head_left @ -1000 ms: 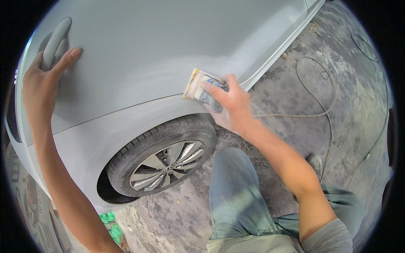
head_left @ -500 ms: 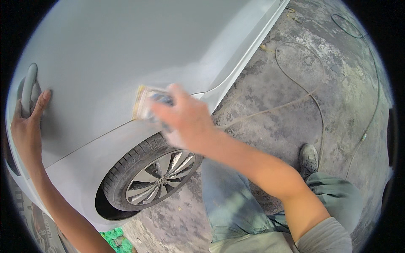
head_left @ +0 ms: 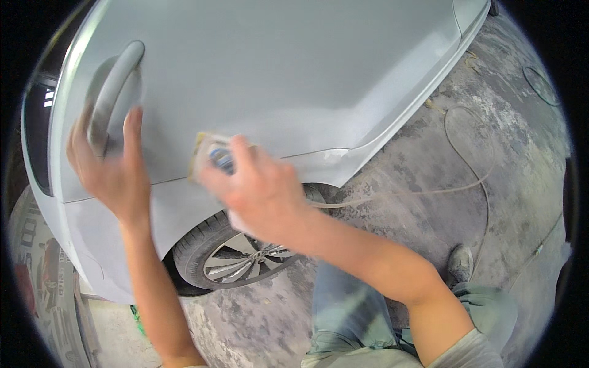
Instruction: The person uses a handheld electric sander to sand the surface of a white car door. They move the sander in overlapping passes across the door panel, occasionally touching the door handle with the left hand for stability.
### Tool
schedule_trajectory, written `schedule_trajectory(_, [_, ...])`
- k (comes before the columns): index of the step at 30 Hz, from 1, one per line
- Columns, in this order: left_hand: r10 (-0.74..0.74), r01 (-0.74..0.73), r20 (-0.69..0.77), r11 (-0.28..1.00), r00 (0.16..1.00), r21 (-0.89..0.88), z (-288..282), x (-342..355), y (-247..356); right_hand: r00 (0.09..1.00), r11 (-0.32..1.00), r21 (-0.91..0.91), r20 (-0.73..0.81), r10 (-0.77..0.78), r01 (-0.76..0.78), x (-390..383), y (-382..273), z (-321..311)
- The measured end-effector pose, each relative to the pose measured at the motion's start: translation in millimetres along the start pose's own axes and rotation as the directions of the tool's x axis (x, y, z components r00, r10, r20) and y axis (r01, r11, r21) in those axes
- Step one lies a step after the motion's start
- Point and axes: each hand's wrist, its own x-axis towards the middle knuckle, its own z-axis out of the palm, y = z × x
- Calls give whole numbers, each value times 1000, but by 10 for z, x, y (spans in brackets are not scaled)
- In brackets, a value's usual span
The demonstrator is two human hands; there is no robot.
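Note:
My right hand (head_left: 261, 190), blurred, is wrapped on a small sanding block (head_left: 208, 153) with a yellowish edge and blue marking, held against the silver car's lower door panel (head_left: 288, 80), beside a seam. To the left, my left hand (head_left: 113, 175) has its fingers spread at the lower part of the grey door handle (head_left: 118, 80); motion blur hides whether they touch it. Part of the block and the panel behind it is hidden by my right hand.
Below sits the car's wheel (head_left: 248, 260). A stained concrete floor (head_left: 417, 239) carries looped hoses (head_left: 469, 165) on the right. My knees and a shoe (head_left: 460, 264) are at lower right. Printed paper (head_left: 52, 270) and some green material (head_left: 138, 316) lie at lower left.
My right hand with the block has moved left along the panel, closer to the handle. My left hand has slipped lower on or off the handle, its fingers looser. The head view has shifted.

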Motion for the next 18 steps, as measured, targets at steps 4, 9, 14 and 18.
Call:
schedule_trajectory(4, [-589,561,56,729,806,-392,-320,-933,568,996,995,36,-21,-92,93,9,44,-38])
schedule_trajectory(9, [-520,899,760,37,391,-437,-388,-1845,1526,999,999,14,-19,50,-50,-290,503,-234])
schedule_trajectory(14, [-451,784,880,-488,149,-384,-343,-1668,1561,997,999,-3,48,-53,54,-58,157,-180])
schedule_trajectory(18, [-382,431,914,-808,134,-401,-357,-1436,1394,979,988,-26,140,-145,150,175,-219,-109])
